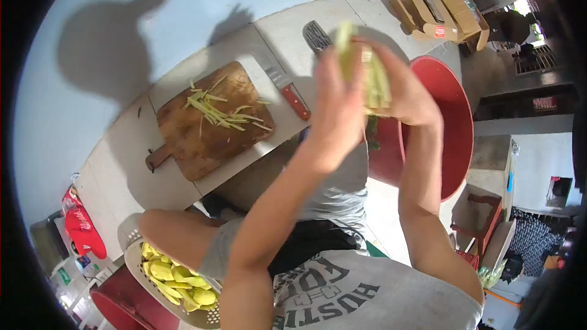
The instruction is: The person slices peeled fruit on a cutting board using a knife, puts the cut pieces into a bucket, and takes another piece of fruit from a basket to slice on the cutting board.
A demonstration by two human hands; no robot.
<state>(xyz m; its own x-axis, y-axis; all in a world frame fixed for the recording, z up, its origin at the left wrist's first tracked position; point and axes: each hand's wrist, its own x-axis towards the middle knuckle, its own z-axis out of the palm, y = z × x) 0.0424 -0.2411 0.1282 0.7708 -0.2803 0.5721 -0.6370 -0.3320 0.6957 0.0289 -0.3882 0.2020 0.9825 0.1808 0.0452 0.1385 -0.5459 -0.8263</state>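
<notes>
Both hands are raised over the counter's right part, pressed around a bundle of pale green vegetable strips (378,82). My left hand (338,101) is closed on its left side, slightly blurred. From the right, my right hand (413,91) wraps the bundle with curved fingers. More cut strips (214,110) lie scattered on a wooden cutting board (211,153) with a short handle. Beside the board rests a knife (295,101) with an orange-red handle. Behind my left hand, a dark patterned object (316,35) is partly hidden.
A large red tub (449,146) stands at the right, below my right hand. At lower left, a colander (137,260) holds yellow-green pieces (177,281). A red cap (84,230) lies at the counter's left end. Open cardboard boxes (434,15) sit at the far right.
</notes>
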